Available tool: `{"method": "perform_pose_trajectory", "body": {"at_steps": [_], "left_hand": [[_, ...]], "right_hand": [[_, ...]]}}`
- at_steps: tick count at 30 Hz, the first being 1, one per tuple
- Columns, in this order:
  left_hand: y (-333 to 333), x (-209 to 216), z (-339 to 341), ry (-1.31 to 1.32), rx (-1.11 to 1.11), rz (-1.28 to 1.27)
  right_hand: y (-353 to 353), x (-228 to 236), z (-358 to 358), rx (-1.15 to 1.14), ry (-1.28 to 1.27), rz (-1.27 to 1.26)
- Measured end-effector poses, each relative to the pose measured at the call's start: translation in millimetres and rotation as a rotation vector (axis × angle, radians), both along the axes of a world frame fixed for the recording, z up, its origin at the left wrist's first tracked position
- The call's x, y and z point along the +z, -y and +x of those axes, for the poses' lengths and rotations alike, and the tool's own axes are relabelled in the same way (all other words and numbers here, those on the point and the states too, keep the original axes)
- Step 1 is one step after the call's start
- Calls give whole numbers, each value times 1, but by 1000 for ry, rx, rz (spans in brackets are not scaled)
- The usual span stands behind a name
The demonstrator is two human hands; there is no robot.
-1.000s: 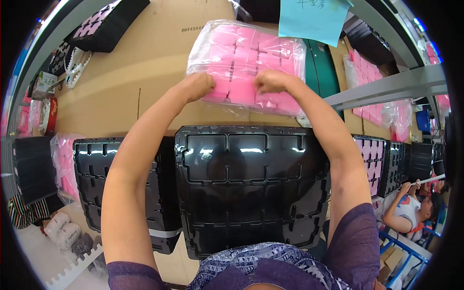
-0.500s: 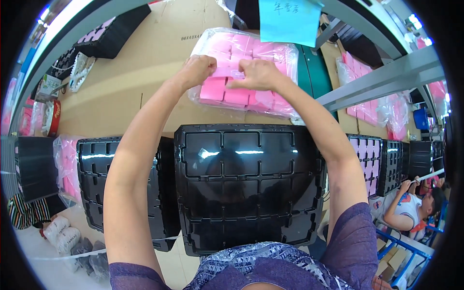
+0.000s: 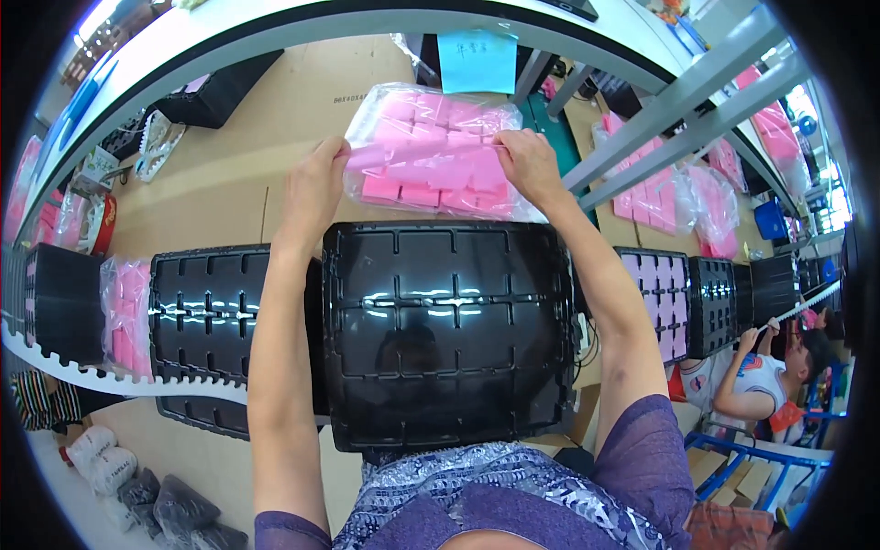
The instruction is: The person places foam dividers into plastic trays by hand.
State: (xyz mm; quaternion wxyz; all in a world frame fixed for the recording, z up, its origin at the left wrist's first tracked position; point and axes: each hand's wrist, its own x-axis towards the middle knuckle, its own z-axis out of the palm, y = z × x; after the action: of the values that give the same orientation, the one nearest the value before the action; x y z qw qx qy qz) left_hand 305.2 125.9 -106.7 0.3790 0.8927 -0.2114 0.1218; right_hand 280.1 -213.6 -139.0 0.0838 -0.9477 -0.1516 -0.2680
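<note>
Gripping the clear plastic bag of pink rectangular blocks (image 3: 431,151) at upper centre of the frame, you are pinching its left edge with your left hand (image 3: 314,188) and its right edge with your right hand (image 3: 529,162). The bag is lying on the brown cardboard-covered counter (image 3: 229,174), just beyond the glossy black moulded plastic tray (image 3: 446,330) filling the middle. A second black tray (image 3: 215,321) is sitting at left, partly under the first.

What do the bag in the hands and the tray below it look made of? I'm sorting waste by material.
Bag: thin clear plastic film, judging by its crinkles, glare and the pink blocks showing through. Tray: probably moulded rigid plastic, glossy black, with light reflections and pressed compartments.
</note>
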Motion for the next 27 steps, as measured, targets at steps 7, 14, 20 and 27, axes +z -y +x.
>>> {"method": "perform_pose_trajectory", "body": {"at_steps": [7, 14, 20, 27], "left_hand": [[-10, 1, -142, 101, -52, 61], [-25, -11, -186, 132, -64, 93], [-36, -15, -199, 30, -87, 9], [-49, -14, -213, -135, -75, -109]], "right_hand": [[-7, 44, -157, 236, -81, -212], [8, 28, -207, 97, -49, -96], [0, 18, -237, -64, -27, 86], [-14, 23, -272, -292, -94, 161]]}}
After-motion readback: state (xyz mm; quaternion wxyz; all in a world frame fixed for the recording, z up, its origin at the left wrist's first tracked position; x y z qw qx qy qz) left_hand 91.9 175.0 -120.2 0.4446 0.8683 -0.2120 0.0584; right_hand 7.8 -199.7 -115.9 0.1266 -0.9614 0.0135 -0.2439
